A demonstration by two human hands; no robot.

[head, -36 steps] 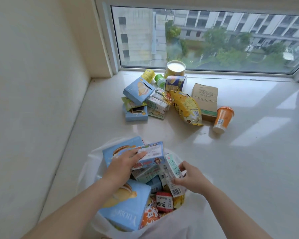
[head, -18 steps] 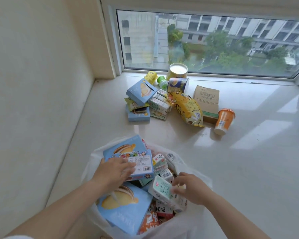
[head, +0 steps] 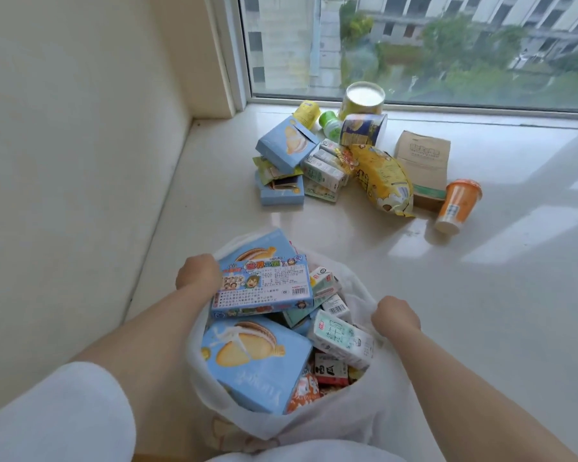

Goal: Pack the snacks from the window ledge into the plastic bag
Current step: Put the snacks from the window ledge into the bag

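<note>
The white plastic bag (head: 331, 425) stands open on the ledge near me, filled with snacks: two blue pastry boxes (head: 257, 361), a cartoon-printed box (head: 264, 285) and a pale green milk carton (head: 342, 338). My left hand (head: 197, 271) is curled at the bag's left rim, beside the cartoon box. My right hand (head: 394, 316) is curled on bunched plastic at the right rim. Farther back on the ledge lie more snacks: a blue box (head: 286, 145), small cartons (head: 324, 168), a yellow chip bag (head: 384, 178), a brown paper pouch (head: 422, 161) and an orange cup (head: 457, 205).
Against the window (head: 414, 45) stand a round tin (head: 362, 101), a lying can (head: 362, 130), a green bottle (head: 331, 123) and a yellow cup (head: 306, 113). A cream wall (head: 80, 161) closes the left side. The pale ledge (head: 498, 295) stretches right.
My right hand let the milk carton drop into the bag and moved out to the right rim. My left hand left the cartoon box's top and slid to the left rim.
</note>
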